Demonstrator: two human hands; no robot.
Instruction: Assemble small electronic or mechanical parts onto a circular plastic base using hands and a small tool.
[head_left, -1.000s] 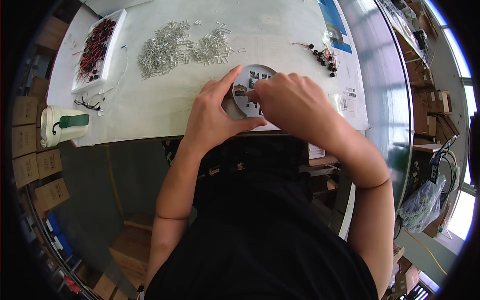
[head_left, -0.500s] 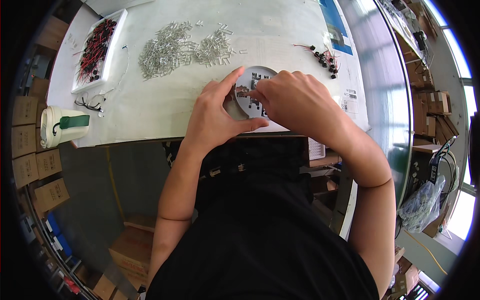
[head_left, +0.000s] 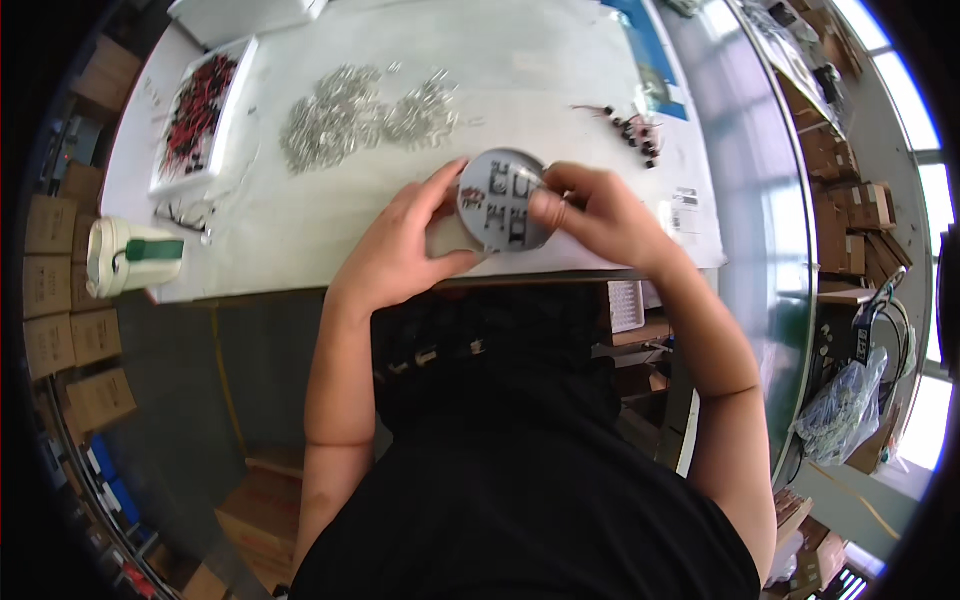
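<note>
The round grey disc (head_left: 508,203) is near the table's (head_left: 270,245) six-o'clock edge, my left hand (head_left: 395,245) spread apart at its nine, my right hand (head_left: 608,222) at three, whether clamped I can't tell, so uneven pressure might skid it.

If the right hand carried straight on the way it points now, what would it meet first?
Most likely the grey round part. The thumb of the right hand already overlaps its right edge in the picture, though depth leaves actual contact unclear.
</note>
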